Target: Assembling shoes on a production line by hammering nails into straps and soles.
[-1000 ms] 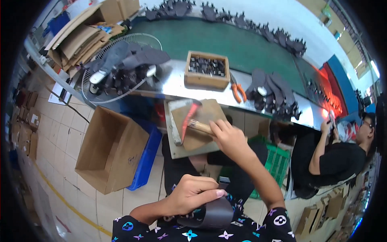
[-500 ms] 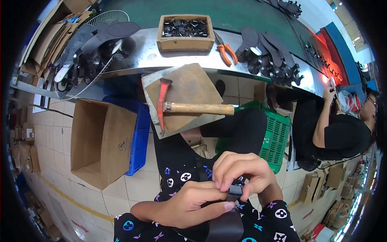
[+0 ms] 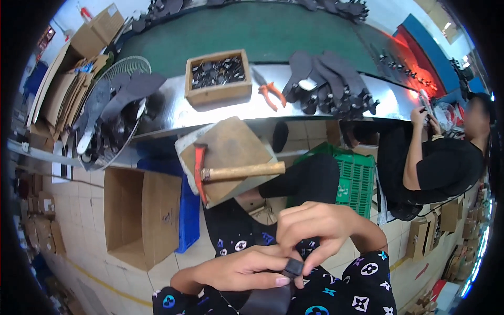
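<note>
Left hand (image 3: pixel 239 269): grasping the dark strap, thumb on top; nearer the body than the hammer.
Dark strap (image 3: pixel 266 303): over the lap, body side of the hammer; far end cut off or hidden.
Black clip (image 3: pixel 293 268): at the strap's end, between the two hands, body side of the hammer.
Right hand (image 3: pixel 319 226): fingers curled, thumb and fingertips at the clip; can't tell if pinching or just touching. Right of and nearer than the hammer.
Hammer (image 3: pixel 244 170): flat on the brown board (image 3: pixel 236 142), red head left, wooden handle pointing right.
Pale slab (image 3: pixel 188 144): under the board and hammer.
Wooden box (image 3: pixel 220 94): beyond the hammer on the metal bench (image 3: pixel 173 97), filled with small dark parts.
Pliers (image 3: pixel 271 97): beyond the hammer, right of the box, orange handles.
Dark soles (image 3: pixel 341 79): beyond and right of the hammer, in a pile.
Carton (image 3: pixel 161 215): left of the hammer, open.
Blue crate (image 3: pixel 189 218): between carton and hammer, partly hidden.
Green crate (image 3: pixel 359 176): right of the hammer.
Co-worker (image 3: pixel 446 165): far right of the hammer, hands up near the red glow.
</note>
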Demonstrator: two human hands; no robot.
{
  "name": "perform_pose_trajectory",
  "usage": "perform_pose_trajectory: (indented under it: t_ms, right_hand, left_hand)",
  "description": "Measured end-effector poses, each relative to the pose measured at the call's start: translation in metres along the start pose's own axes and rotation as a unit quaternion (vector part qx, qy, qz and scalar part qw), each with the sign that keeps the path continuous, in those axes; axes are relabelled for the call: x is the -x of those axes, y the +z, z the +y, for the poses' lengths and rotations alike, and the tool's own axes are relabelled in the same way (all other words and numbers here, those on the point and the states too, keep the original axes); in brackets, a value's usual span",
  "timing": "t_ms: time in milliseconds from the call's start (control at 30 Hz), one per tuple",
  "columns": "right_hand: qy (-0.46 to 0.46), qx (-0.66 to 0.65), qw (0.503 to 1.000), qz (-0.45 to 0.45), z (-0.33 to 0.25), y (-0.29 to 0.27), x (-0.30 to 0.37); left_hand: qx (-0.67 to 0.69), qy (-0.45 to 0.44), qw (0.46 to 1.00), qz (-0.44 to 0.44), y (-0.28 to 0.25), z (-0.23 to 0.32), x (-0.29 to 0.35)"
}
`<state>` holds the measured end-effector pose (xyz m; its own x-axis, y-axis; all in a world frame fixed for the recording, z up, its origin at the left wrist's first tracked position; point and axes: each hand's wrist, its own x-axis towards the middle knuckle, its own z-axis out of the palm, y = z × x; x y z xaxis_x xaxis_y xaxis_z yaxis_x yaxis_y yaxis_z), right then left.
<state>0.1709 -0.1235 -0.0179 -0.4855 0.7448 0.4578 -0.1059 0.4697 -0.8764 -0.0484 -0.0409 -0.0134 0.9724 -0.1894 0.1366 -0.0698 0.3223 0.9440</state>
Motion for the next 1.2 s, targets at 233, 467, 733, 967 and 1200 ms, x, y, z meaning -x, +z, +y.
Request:
perform_pose_trajectory:
  t_ms: [233,467,733,967,1200]
  right_hand:
    - [0.018,0.091,0.986,0.137,-0.022,0.007,0.012]
    - [0.119,0.259,0.906,0.314,-0.045,0.042,0.053]
    - [0.192,0.284,0.592,0.729,-0.037,0.014,0.227]
    - [0.357,0.413,0.399,0.737,0.107,-0.01,0.438]
    - [0.226,0.435,0.513,0.704,0.091,-0.089,0.278]
  left_hand:
    - [-0.11,-0.011,0.992,0.067,0.001,0.009,-0.009]
    - [-0.259,-0.009,0.96,0.109,0.004,-0.005,-0.055]
    - [-0.312,-0.113,0.926,0.182,-0.006,-0.037,-0.126]
    - [-0.489,0.02,0.831,0.263,-0.035,-0.052,-0.18]
    - [-0.54,0.072,0.778,0.313,-0.054,-0.049,-0.199]
